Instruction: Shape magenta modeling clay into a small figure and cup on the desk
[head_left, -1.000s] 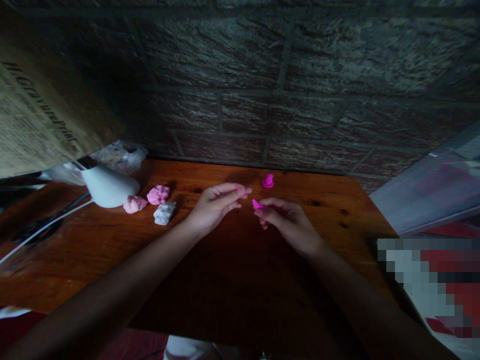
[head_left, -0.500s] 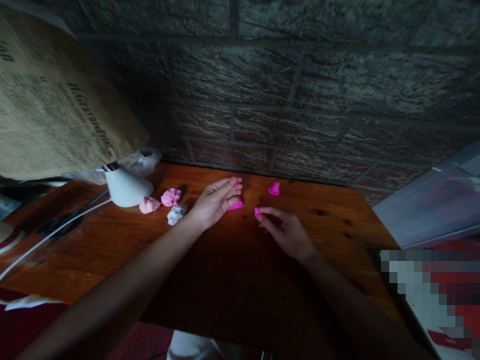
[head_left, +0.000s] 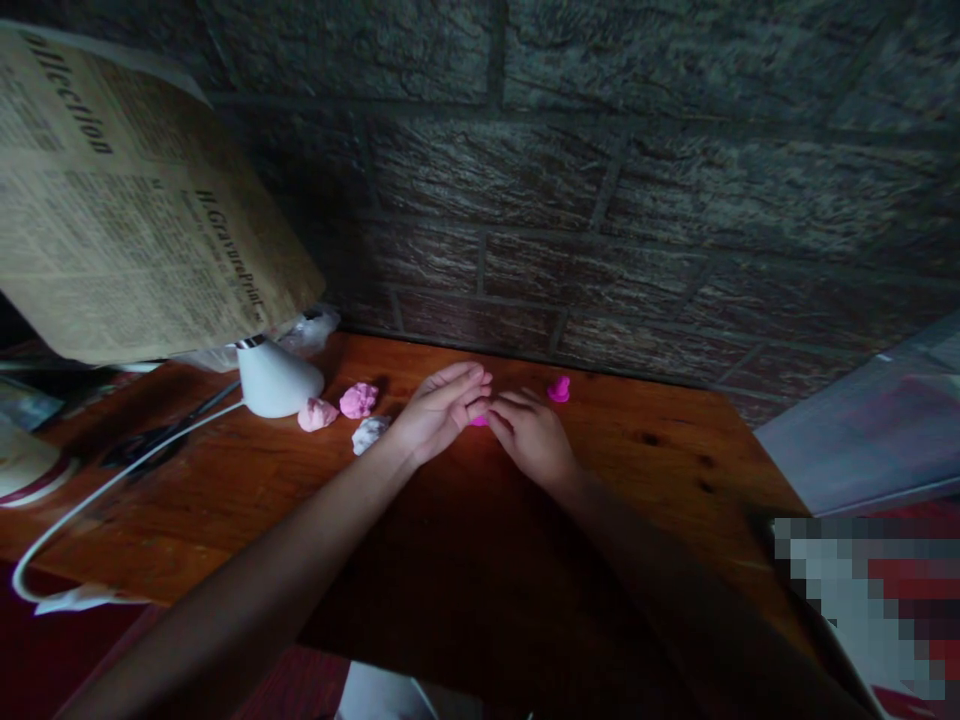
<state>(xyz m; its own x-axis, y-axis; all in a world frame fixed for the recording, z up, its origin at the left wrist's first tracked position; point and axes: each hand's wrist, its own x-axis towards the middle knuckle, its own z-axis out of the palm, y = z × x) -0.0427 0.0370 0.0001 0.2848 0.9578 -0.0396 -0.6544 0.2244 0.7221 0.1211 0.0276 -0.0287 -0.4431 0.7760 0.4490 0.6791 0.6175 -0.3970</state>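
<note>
My left hand [head_left: 441,412] is closed, thumb pressed toward the fingertips, over the middle of the wooden table. My right hand [head_left: 536,435] meets it from the right, its fingers bent in a pinch at the left fingertips. The bits of bright pink modelling clay that both hands pinched a moment ago are now hidden by the fingers. Under the hands, part of a bright pink clay piece [head_left: 478,421] shows on the tabletop. Another bright pink clay lump [head_left: 559,388] lies just beyond my right hand.
Left of my hands sit a pink lump [head_left: 359,400], a paler pink lump [head_left: 317,414] and a white lump [head_left: 370,435]. Beside them stands a lamp with a white base [head_left: 279,382], a newsprint shade [head_left: 165,220] and a white cord [head_left: 127,485]. A brick wall [head_left: 525,270] closes the back.
My right hand has moved left and up to meet my left hand, and its pink clay bit is now out of sight. The whole view has shifted slightly.
</note>
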